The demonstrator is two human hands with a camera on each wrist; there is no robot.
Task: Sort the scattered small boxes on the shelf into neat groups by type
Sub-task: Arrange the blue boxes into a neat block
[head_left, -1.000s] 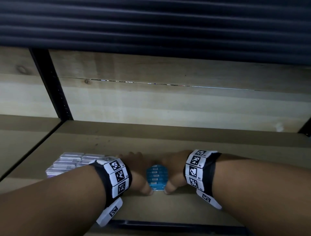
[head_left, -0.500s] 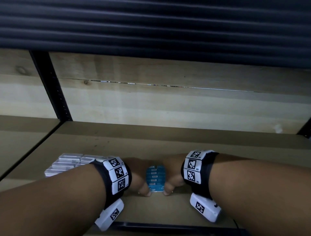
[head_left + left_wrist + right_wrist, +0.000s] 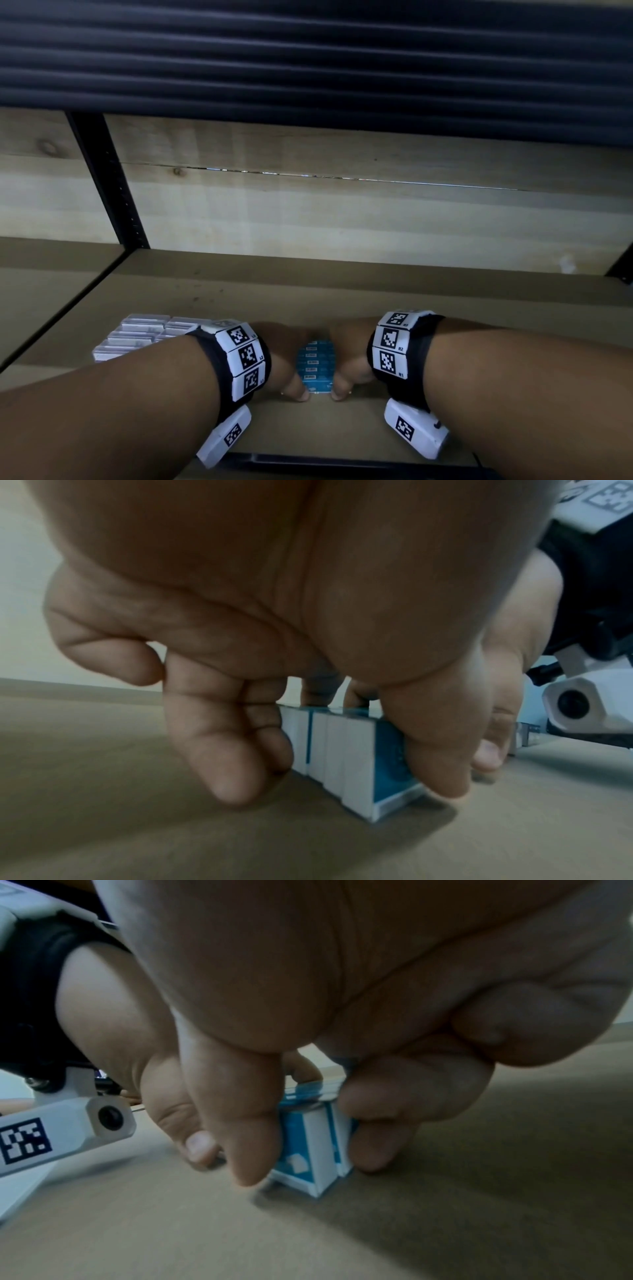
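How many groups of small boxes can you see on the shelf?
2: white boxes at the left; blue boxes between the left hand and right hand. Arms may hide more.

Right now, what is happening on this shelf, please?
A person is squaring up a row of blue boxes on the wooden shelf. The left hand and right hand press it from both sides, fingers curled round it. A group of white boxes already stands sorted to the left.
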